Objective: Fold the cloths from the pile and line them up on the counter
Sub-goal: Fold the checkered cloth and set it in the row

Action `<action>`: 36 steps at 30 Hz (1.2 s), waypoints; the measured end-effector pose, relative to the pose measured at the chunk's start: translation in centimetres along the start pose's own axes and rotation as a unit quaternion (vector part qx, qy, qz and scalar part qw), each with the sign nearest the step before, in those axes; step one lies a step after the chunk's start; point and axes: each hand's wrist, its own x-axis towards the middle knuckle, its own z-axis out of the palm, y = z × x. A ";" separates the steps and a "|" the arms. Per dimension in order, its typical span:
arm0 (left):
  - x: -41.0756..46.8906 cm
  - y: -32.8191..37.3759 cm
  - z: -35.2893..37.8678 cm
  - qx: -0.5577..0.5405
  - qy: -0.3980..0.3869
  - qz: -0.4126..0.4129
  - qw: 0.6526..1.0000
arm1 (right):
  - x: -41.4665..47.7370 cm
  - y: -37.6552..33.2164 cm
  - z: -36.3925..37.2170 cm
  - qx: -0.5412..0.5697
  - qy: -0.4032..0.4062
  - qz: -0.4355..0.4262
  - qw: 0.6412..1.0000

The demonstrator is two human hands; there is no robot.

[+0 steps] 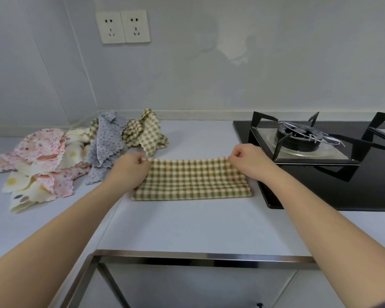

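Observation:
A green-and-cream checked cloth (191, 181) lies folded in half as a wide strip on the white counter (187, 223). My left hand (131, 168) pinches its far left corner. My right hand (246, 160) pinches its far right corner. Both far corners sit just above the counter, with the folded edge nearest me. To the left sits the pile of cloths (60, 161): pink floral, cream with dots, a grey dotted cloth (107, 143) and another green checked cloth (146, 132), all crumpled.
A black gas hob (320, 185) with a burner (298, 136) and pan supports takes up the right side, close to the cloth's right end. A steel sink rim (198, 257) runs along the near edge. Two wall sockets (122, 26) hang above the pile.

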 end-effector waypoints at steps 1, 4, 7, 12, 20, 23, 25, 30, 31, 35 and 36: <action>0.3 0.2 0.2 0.025 0.004 0.005 1.000 | 0.4 -0.2 0.4 -0.020 0.002 0.001 1.000; 1.0 0.2 0.8 0.095 0.012 0.013 0.995 | 1.1 -0.8 1.6 -0.106 0.014 0.004 0.994; 1.3 -0.5 1.9 0.166 0.048 0.029 0.985 | 1.3 -1.1 2.8 -0.196 0.035 -0.006 0.980; 1.3 -0.8 2.8 0.256 0.092 0.071 0.960 | 1.2 -0.9 3.4 -0.255 0.051 -0.029 0.965; 1.0 -1.3 3.8 0.314 0.149 0.106 0.932 | 0.9 -1.1 4.3 -0.291 0.078 -0.019 0.953; 0.7 -0.6 2.9 0.284 0.197 0.111 0.932 | 0.7 -1.1 4.4 -0.313 0.120 -0.072 0.940; 0.4 -0.4 2.8 0.239 0.210 0.196 0.928 | 0.0 -2.2 4.7 -0.218 0.126 -0.112 0.961; -0.3 -0.3 3.6 0.159 -0.126 0.195 0.960 | -1.4 -3.4 6.4 -0.204 -0.167 -0.066 0.962; 0.0 -0.3 3.7 0.180 -0.171 0.166 0.954 | -1.3 -3.1 6.5 -0.236 -0.189 -0.070 0.951; 0.0 0.1 4.0 0.223 -0.196 0.132 0.946 | -0.5 -2.4 6.5 -0.247 -0.189 -0.078 0.947; -0.3 0.3 4.1 0.218 -0.179 0.124 0.951 | -0.3 -2.2 6.5 -0.239 -0.176 -0.091 0.951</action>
